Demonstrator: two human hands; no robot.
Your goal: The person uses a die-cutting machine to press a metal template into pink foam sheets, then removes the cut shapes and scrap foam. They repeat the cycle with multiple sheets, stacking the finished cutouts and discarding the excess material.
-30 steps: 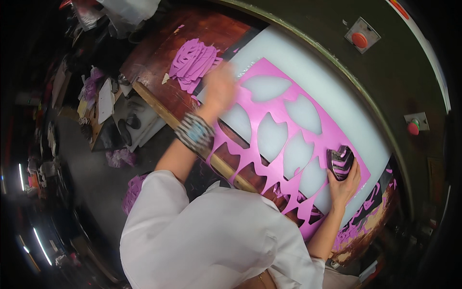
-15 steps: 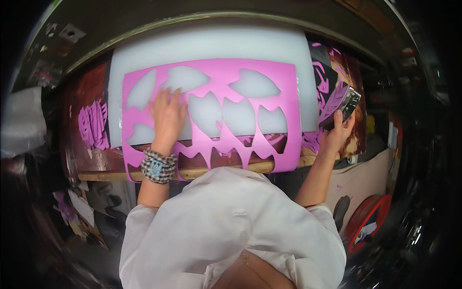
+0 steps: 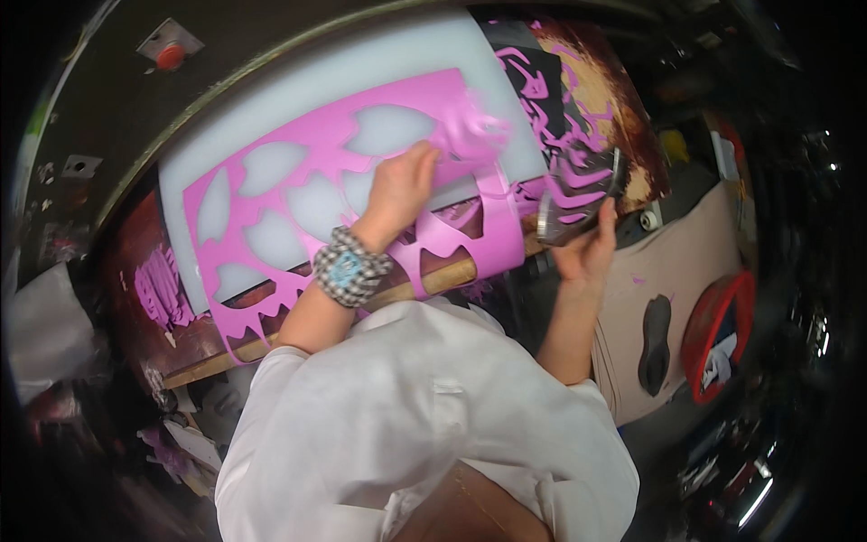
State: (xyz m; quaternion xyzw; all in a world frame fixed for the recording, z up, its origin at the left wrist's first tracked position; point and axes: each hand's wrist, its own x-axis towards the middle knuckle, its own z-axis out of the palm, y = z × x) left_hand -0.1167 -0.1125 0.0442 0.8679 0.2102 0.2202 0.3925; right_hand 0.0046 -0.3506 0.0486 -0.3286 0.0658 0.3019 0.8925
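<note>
My left hand (image 3: 403,185), a checked scrunchie (image 3: 352,268) on its wrist, is raised over a pink sheet (image 3: 432,88) with several leaf-like cut-outs. Its fingers are curled together. Just past the fingertips is a blurred pink scrap (image 3: 476,128); whether they still grip it I cannot make out. On the right, my right hand (image 3: 587,257) grips the near edge of a metal-edged cutting die (image 3: 591,204), tilted, with pink strips (image 3: 575,200) showing in it. The sheet lies partly on a white board (image 3: 397,50) and droops over the table's near edge.
Pink offcuts (image 3: 533,81) lie on a black patch at the far right of the worn red-brown table (image 3: 623,72). A stack of pink pieces (image 3: 161,287) rests at the left. Below right is a red basin (image 3: 741,312). A dark machine beam (image 3: 271,36) spans the back.
My left hand has moved right across the sheet, its fingers going from spread to curled. A blurred pink scrap has appeared beside it. The die in my right hand has turned and come nearer. The view has rotated.
</note>
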